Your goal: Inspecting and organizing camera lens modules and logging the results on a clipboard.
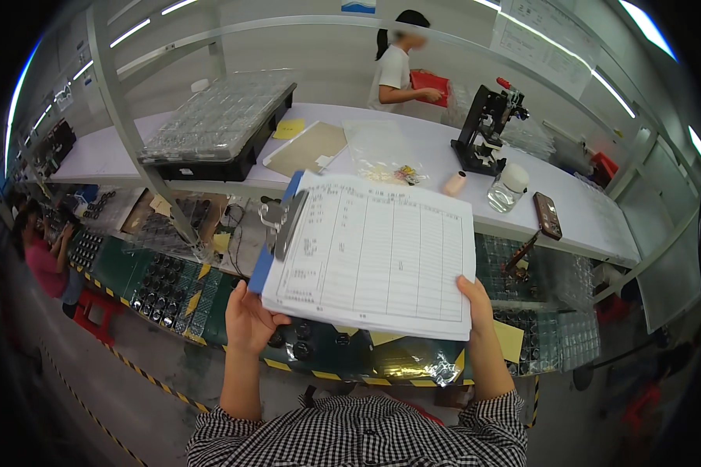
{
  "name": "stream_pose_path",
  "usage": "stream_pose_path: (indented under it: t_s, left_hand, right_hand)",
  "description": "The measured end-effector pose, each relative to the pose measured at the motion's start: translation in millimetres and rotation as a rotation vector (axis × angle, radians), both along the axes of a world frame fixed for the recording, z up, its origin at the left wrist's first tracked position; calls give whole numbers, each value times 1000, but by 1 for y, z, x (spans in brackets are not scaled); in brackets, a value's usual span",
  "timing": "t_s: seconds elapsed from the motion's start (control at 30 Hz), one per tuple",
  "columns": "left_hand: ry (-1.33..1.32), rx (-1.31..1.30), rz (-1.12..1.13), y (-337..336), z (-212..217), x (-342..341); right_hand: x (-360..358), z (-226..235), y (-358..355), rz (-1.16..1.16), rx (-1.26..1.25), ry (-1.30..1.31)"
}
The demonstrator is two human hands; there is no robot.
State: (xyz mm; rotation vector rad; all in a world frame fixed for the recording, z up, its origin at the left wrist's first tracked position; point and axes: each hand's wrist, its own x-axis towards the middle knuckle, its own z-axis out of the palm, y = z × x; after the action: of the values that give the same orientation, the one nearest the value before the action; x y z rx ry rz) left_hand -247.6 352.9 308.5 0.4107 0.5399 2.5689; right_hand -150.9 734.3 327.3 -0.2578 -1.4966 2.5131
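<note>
A blue clipboard (262, 271) with a metal clip (285, 222) carries a thick stack of printed table sheets (378, 257). Both my hands hold it up above the green bench. My left hand (249, 317) grips its lower left corner, the thumb at the edge and the other fingers partly hidden beneath. At the right edge, my right hand (477, 302) is closed around the sheets, with most of its fingers out of sight behind them. Small black round parts (302, 342) lie on the bench just below the papers.
On the white shelf behind stand stacked clear trays (218, 117), a black press-like device (487, 132), a lidded jar (508, 189) and a phone (547, 215). Trays of black parts (163, 288) line the bench. A person (397, 66) holding a red folder stands beyond; another (47, 253) sits far left.
</note>
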Motion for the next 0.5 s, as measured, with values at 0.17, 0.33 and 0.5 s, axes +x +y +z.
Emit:
stream_pose_path:
  t_s: [0.17,0.33,0.5]
  left_hand:
    - [-4,-266,59,-11,-48,37]
    - [-192,-387,79,-21,-90,83]
    - [-251,-422,93,-31,-105,100]
  right_hand:
    - [-76,44,-31,-36,-137,163]
    - [-154,52,-50,-31,-212,317]
    - [-230,30,-104,-37,-314,380]
